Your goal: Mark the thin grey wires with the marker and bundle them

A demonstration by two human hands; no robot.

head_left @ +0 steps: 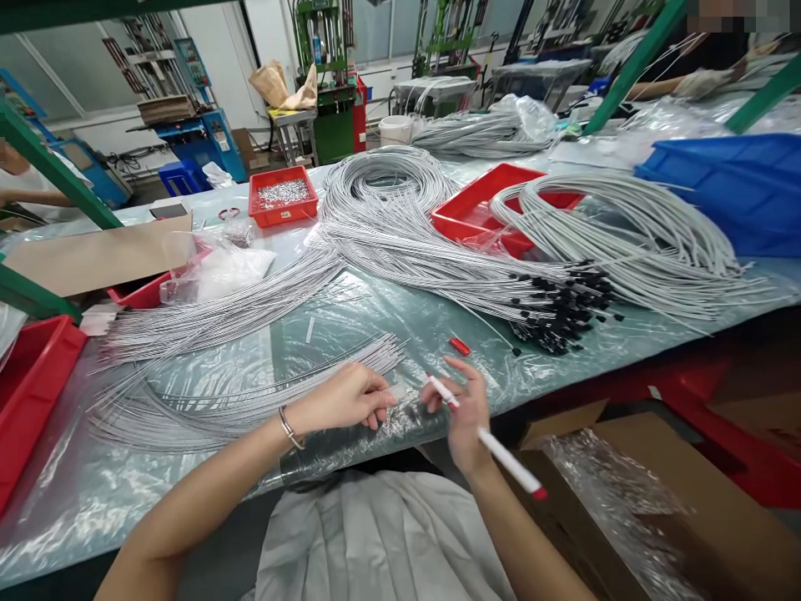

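My left hand [344, 399] rests near the table's front edge with its fingers curled onto the ends of a fan of thin grey wires [250, 392]. Close beside it, my right hand [463, 413] grips a white pen [494, 446] with a red end, its tip pointing at the wire ends. A small red pen cap [460, 345] lies on the plastic sheet just beyond my right hand. A metal bangle [288, 427] circles my left wrist.
Coiled grey cables with black ends [556, 309] cover the table middle. Red trays [283, 196] [481, 209] [28, 392] and a blue bin [732, 188] stand around. A cardboard box [657, 501] sits at the right. Other people's arms show at the far left and back right.
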